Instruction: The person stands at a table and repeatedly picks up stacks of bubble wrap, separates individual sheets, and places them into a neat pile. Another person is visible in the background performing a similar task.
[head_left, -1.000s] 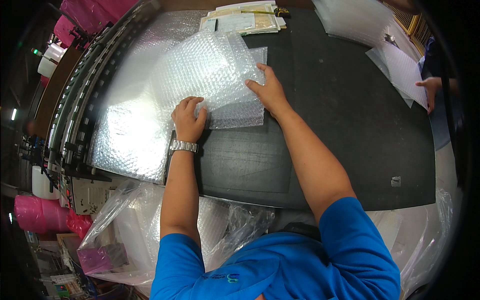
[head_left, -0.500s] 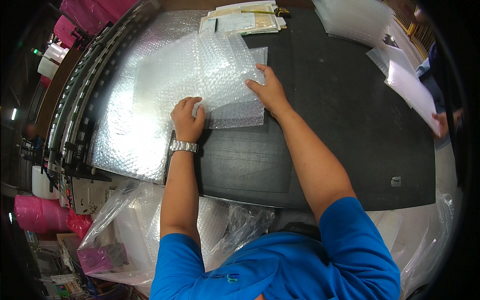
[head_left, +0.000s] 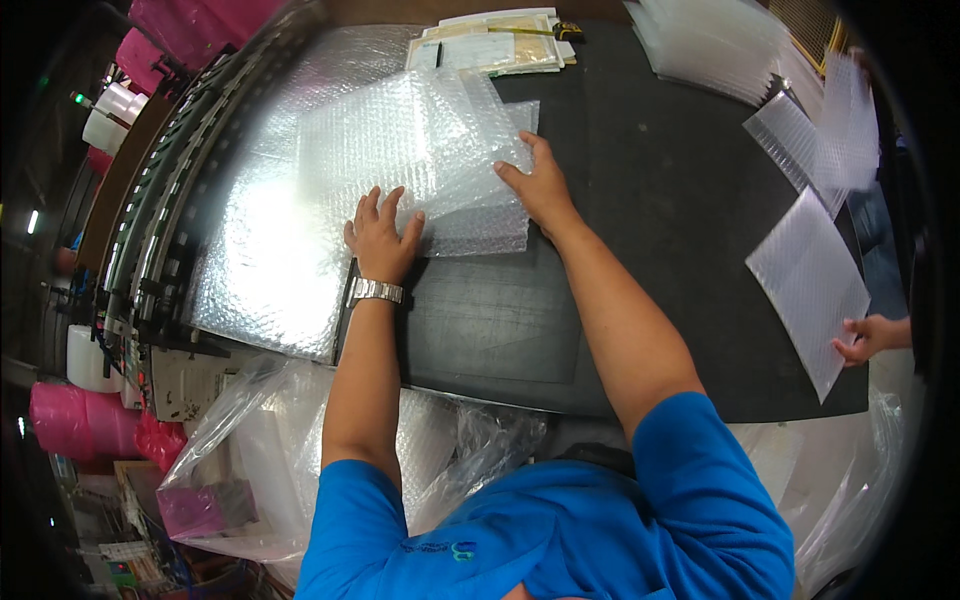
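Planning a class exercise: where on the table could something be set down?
Bare: the table between right hand and co-worker's sheet, and between the forearms, below the bubble wrap. Crowded: left, under bubble wrap; far edge, with papers and stacked sheets.

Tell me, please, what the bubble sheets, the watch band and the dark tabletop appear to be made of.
Bubble sheets: clear, glossy plastic film, going by the raised bubbles and bright glints.
Watch band: probably polished metal, as its silvery links shine.
Tabletop: matte black, perhaps rubber or coated board; it shows scuffs and little glare, but the look leaves it open.
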